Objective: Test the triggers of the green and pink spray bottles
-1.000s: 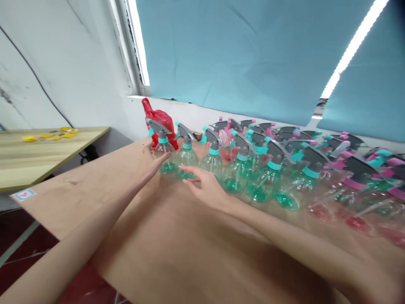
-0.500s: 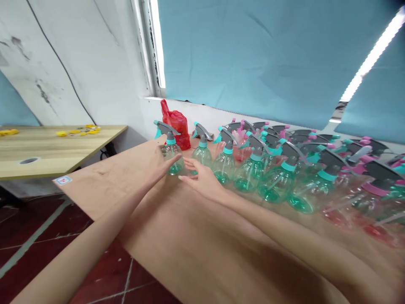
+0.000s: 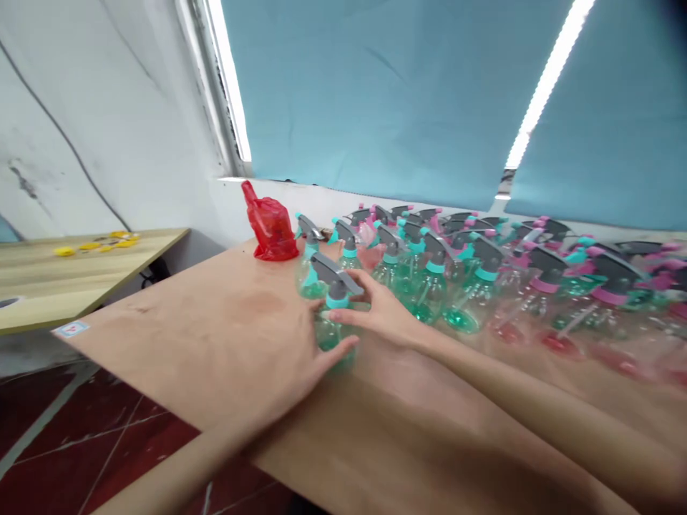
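Observation:
A clear green spray bottle point(image 3: 328, 332) with a grey and turquoise spray head point(image 3: 335, 281) stands close to upright in front of me, apart from the row behind it. My left hand point(image 3: 314, 366) wraps round its lower body from the left, thumb across the near side. From the right, my right hand point(image 3: 383, 312) grips the turquoise collar and the back of the spray head with thumb and fingers. Just behind are more green spray bottles, among them one at the left end point(image 3: 310, 275) of the row. The left fingers are partly hidden by the bottle.
Many spray bottles with pink or turquoise collars, such as a pink-collared bottle point(image 3: 558, 336), crowd the right side of the brown table point(image 3: 215, 336). A knotted red plastic bag point(image 3: 271, 229) sits at the back. Yellow pieces point(image 3: 110, 242) lie on another table point(image 3: 43, 275) at left.
The bottle in my left hand has come nearer to me, away from the back row. My right hand has moved onto its neck and spray head. The view has shifted right.

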The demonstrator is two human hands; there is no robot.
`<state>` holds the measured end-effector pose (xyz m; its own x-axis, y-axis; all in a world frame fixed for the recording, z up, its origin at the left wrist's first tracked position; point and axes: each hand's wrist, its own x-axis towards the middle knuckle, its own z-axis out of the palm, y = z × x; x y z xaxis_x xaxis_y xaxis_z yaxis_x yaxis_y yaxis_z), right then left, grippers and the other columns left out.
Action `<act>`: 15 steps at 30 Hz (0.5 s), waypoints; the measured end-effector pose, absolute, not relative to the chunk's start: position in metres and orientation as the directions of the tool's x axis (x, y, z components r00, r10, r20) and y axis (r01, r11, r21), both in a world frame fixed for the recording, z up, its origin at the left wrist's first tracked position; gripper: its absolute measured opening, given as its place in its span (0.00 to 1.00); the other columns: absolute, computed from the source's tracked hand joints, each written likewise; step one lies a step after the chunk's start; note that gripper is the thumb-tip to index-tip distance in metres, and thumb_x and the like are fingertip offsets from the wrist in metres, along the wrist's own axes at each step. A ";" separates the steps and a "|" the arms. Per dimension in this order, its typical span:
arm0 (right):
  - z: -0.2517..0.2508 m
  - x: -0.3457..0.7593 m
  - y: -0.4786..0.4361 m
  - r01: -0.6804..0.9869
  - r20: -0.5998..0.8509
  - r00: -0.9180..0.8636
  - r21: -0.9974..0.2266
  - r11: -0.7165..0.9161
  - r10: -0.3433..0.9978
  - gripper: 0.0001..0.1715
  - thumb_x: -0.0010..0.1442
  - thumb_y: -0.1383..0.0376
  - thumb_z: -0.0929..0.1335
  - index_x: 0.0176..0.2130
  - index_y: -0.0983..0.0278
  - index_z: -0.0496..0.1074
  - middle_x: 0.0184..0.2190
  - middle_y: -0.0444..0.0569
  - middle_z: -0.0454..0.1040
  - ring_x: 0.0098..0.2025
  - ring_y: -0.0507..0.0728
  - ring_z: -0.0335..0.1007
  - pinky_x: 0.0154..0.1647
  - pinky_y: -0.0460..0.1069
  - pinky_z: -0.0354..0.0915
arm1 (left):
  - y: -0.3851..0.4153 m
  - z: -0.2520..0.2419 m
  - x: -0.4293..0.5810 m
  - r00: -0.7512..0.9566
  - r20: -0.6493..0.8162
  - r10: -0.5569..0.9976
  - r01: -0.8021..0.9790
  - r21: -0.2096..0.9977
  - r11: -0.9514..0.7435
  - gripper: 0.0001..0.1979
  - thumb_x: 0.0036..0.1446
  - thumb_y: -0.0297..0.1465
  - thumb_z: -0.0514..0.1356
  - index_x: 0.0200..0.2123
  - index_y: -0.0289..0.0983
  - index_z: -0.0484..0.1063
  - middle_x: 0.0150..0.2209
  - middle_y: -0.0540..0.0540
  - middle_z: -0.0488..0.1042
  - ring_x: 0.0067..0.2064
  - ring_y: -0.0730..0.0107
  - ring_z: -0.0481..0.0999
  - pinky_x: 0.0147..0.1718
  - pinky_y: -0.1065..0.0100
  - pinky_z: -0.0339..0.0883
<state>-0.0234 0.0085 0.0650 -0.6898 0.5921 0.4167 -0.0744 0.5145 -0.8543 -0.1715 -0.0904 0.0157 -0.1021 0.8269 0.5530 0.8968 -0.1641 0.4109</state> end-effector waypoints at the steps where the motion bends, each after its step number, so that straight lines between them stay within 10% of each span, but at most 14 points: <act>1: 0.067 -0.013 0.007 -0.075 0.423 -0.675 -0.854 0.515 0.604 0.32 0.50 0.55 0.74 0.52 0.58 0.63 0.48 0.48 0.72 0.49 0.58 0.70 0.51 0.55 0.67 | -0.088 0.014 -0.157 -0.099 0.570 0.815 0.892 0.415 -0.182 0.32 0.60 0.49 0.57 0.63 0.51 0.49 0.56 0.43 0.66 0.60 0.43 0.62 0.56 0.41 0.57; 6: 0.072 0.045 0.008 -0.097 0.467 -0.548 -0.859 0.502 0.694 0.16 0.55 0.55 0.71 0.42 0.59 0.67 0.33 0.41 0.68 0.33 0.52 0.66 0.36 0.49 0.64 | -0.064 0.017 -0.085 0.089 0.499 0.862 0.751 0.535 -0.387 0.36 0.56 0.47 0.62 0.62 0.45 0.50 0.55 0.40 0.66 0.57 0.46 0.66 0.52 0.47 0.66; 15: 0.070 0.153 0.013 0.026 0.428 -0.372 -0.882 0.470 0.824 0.09 0.58 0.61 0.69 0.41 0.59 0.69 0.41 0.45 0.71 0.38 0.54 0.68 0.39 0.50 0.63 | -0.028 0.017 0.011 0.348 0.407 0.844 0.585 0.610 -0.535 0.39 0.57 0.44 0.63 0.63 0.41 0.46 0.57 0.35 0.62 0.59 0.43 0.62 0.53 0.44 0.63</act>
<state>0.1530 0.0126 0.0696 -0.3719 0.8236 0.4282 0.0260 0.4703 -0.8821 0.0109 -0.0279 0.0166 0.3476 0.8445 0.4075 0.5847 -0.5350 0.6099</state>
